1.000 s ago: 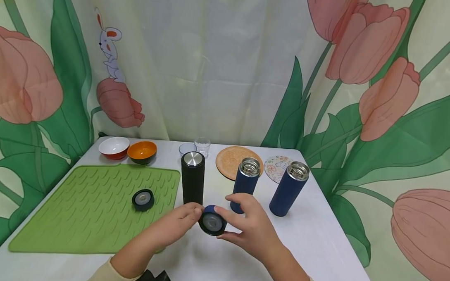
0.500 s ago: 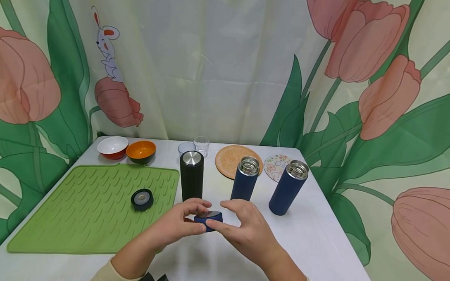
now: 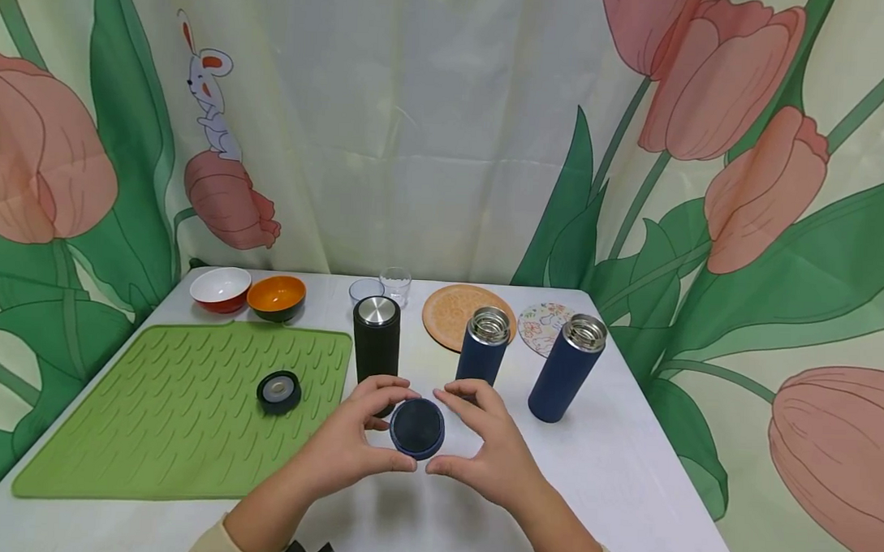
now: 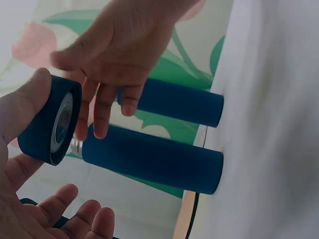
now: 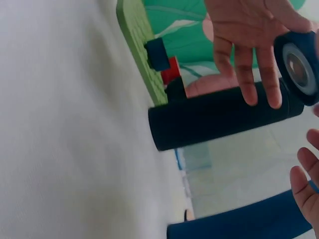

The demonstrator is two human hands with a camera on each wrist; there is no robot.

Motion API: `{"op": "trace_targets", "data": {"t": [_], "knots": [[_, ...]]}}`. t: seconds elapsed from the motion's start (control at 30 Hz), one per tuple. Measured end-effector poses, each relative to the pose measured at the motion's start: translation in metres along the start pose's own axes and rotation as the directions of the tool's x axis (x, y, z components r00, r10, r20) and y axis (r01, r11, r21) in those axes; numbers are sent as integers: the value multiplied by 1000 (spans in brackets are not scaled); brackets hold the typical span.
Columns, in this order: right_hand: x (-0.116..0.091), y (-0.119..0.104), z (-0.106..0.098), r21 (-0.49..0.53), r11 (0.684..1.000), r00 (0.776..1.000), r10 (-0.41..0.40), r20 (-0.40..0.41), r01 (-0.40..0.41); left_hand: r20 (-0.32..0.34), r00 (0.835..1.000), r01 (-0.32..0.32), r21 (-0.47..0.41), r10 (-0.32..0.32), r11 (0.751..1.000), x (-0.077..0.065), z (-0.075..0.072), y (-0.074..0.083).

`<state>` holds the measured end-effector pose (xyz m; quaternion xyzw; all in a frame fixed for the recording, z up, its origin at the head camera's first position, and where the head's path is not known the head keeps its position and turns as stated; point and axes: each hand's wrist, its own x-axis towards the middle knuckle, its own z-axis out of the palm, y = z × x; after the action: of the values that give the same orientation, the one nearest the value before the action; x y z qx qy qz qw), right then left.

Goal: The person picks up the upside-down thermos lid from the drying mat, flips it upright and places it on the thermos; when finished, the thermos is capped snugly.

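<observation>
A dark blue round bottle lid is held up above the table, its flat top toward the head camera. My left hand pinches it between thumb and fingers; the left wrist view shows the silvery inner side of the lid. Beside its other edge, my right hand has its fingers spread, and in the left wrist view its thumb stands apart from the lid. Two blue bottles, the middle one and the right one, stand behind with uncovered steel mouths. A black bottle with a silver top stands behind my left hand.
A black lid lies on the green mat at left. Two bowls, one white inside and one orange inside, sit at the back left. Clear glasses, a round wooden board and a patterned disc are farther back.
The lid has turned over between my hands: its inner side faced the head camera, then its edge, now its flat top. The right fingers, which gripped it a second ago, have come off.
</observation>
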<state>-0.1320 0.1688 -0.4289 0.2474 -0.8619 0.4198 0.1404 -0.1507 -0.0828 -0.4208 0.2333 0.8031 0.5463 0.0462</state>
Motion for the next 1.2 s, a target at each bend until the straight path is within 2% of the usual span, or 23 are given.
{"op": "trace_targets", "data": {"t": [0.1,0.27,0.53,0.73,0.93,1.0,1.07,1.13,1.2], "knots": [[1,-2,1,44,998,998,50,42,-52,11,1000,-10,4,10,1000,-1,1,2],[2,-4,1,113,985,991,122,58,-128,14,1000,17,13,-17,1000,-1,3,3],[1,-7,-1,173,959,973,212,88,-224,24,1000,-3,22,2,1000,0,6,2],[-2,-4,0,201,956,977,202,74,-213,33,999,27,-13,-26,1000,1,12,4],[-5,-2,0,216,956,979,187,78,-200,4,1000,20,-20,-20,1000,-1,16,4],[-6,3,-3,219,961,986,165,37,-169,-10,1000,18,-12,-18,1000,-1,16,3],[-5,12,-6,228,958,980,190,-57,-173,-20,1000,21,-6,-21,1000,-1,15,3],[-1,24,-11,230,949,950,258,-177,-215,-27,999,26,-1,-26,1000,-1,15,3],[5,39,-16,226,924,895,361,-261,-307,-26,999,32,-1,-32,999,-1,15,2]]}}
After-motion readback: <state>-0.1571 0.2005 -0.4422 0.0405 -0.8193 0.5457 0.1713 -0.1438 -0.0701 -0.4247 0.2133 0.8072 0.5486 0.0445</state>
